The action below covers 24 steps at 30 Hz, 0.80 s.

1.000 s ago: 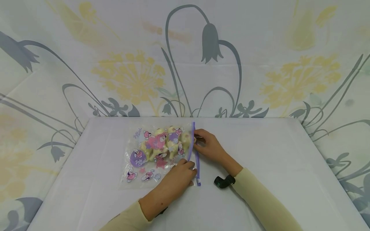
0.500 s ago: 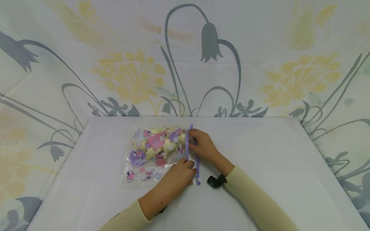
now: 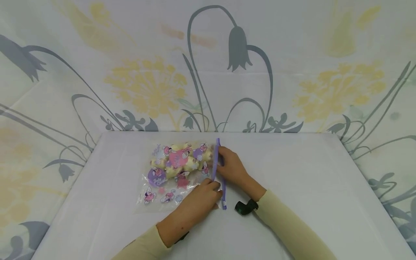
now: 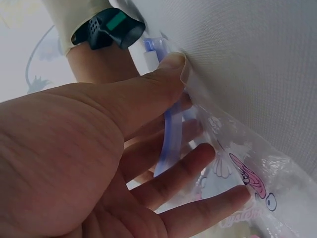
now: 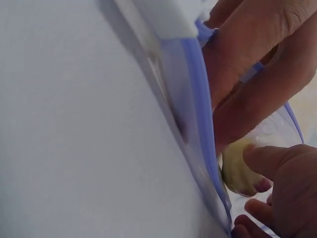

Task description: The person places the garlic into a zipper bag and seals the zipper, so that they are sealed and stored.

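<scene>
A clear zip bag (image 3: 165,204) with pink and purple cartoon prints lies flat, its purple zip edge (image 3: 216,159) facing right. Inside it are several pale yellow, lumpy pieces (image 3: 191,164). My left hand (image 3: 199,196) holds the near part of the bag's mouth; in the left wrist view its thumb (image 4: 168,72) presses the bag's edge while the other fingers spread along the plastic. My right hand (image 3: 235,168) is at the far part of the mouth, fingertips partly hidden behind the zip edge. In the right wrist view its extended thumb overlaps a yellow piece (image 5: 235,171) just inside.
A white zip slider (image 3: 224,204) sits at the near end of the purple strip. The white-covered table (image 3: 308,180) meets floral-patterned cloth (image 3: 292,43) at the back and sides. A small dark camera (image 3: 246,207) is worn on my right wrist.
My right hand moved left into the bag's mouth, then drew back slightly right. The yellow piece at the opening went further inside. My left hand kept its place.
</scene>
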Each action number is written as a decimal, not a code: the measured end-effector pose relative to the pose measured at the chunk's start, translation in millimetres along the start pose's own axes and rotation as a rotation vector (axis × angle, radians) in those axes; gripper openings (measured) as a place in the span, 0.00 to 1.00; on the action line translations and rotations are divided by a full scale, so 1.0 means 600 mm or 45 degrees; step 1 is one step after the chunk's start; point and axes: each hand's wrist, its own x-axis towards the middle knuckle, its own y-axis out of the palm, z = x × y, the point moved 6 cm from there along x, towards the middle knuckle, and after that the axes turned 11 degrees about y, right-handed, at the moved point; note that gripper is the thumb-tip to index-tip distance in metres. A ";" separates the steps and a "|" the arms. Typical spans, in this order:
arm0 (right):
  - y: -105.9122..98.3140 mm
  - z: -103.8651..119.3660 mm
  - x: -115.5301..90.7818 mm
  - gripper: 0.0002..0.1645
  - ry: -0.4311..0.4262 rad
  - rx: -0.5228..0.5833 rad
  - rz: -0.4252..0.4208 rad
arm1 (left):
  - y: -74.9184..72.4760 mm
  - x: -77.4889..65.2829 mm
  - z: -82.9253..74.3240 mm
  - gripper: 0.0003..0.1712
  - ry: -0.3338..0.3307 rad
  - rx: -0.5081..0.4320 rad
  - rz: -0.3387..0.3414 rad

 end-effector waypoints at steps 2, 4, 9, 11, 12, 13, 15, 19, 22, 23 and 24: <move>-0.008 -0.002 -0.004 0.27 -0.008 0.038 0.000 | -0.001 0.002 0.000 0.19 0.023 0.013 -0.006; -0.016 -0.005 -0.008 0.30 -0.014 0.067 0.004 | -0.002 0.004 0.000 0.19 0.045 0.024 -0.009; -0.032 -0.010 -0.017 0.33 -0.048 0.132 0.034 | -0.001 0.008 0.000 0.19 0.079 0.028 -0.003; -0.038 -0.010 -0.021 0.32 -0.054 0.164 0.044 | 0.000 0.009 0.000 0.19 0.083 0.020 0.002; -0.041 -0.011 -0.024 0.31 -0.053 0.176 0.045 | 0.000 0.009 0.000 0.19 0.085 0.018 0.005; -0.045 -0.011 -0.026 0.29 -0.051 0.192 0.047 | 0.001 0.010 0.001 0.19 0.083 0.011 0.010; -0.052 -0.012 -0.031 0.26 -0.049 0.208 0.044 | 0.002 0.010 0.002 0.19 0.077 -0.003 0.016; -0.066 -0.017 -0.047 0.23 -0.057 0.201 0.039 | 0.004 0.011 0.005 0.20 0.056 -0.030 0.012; -0.074 -0.021 -0.060 0.22 -0.070 0.185 0.049 | 0.004 0.011 0.007 0.20 0.041 -0.049 -0.002; -0.076 -0.022 -0.063 0.22 -0.077 0.185 0.054 | 0.004 0.010 0.008 0.21 0.034 -0.055 -0.006; -0.077 -0.023 -0.067 0.22 -0.080 0.189 0.060 | 0.005 0.010 0.009 0.21 0.028 -0.056 -0.008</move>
